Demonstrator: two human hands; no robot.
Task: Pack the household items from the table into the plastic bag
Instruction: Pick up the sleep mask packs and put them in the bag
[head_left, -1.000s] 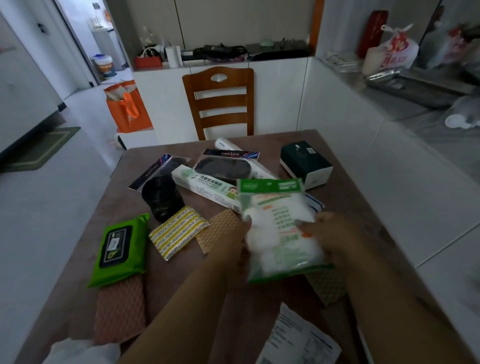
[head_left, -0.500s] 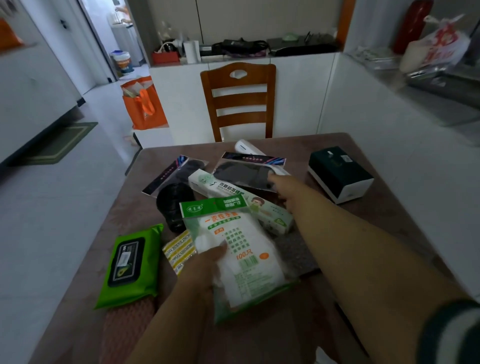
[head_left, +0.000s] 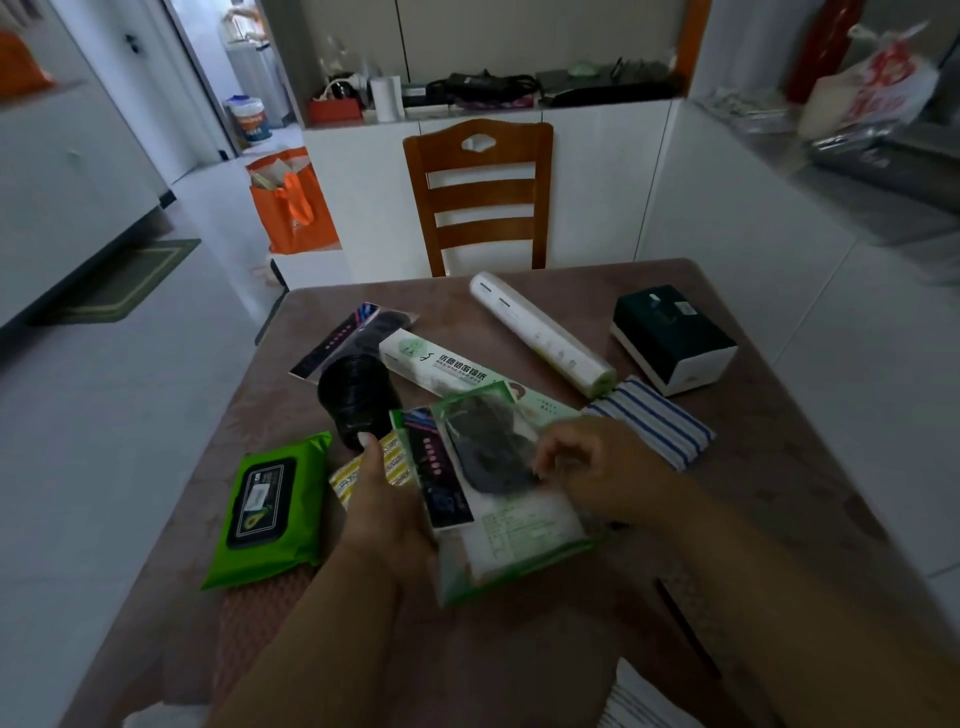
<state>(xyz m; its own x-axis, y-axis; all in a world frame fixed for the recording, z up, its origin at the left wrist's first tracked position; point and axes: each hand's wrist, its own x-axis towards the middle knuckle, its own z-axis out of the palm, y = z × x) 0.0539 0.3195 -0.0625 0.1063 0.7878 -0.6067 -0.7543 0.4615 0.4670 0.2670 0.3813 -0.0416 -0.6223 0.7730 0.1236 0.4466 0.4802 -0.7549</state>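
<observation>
While both hands work at frame centre: left hand grips green-edged packet; right hand pinches dark-item packet atop it, above counter.

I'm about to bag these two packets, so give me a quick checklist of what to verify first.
1. Left hand holds the green-edged packet from below: ok.
2. Black packet lies stacked on it: ok.
3. Right hand pinches the black packet's edge: ok.
4. Plastic bag in reach and open: cannot tell, only a white scrap shows at the near table edge.
5. Remaining items, such as the wet wipes and white roll, lie apart from the stack: ok.
</observation>
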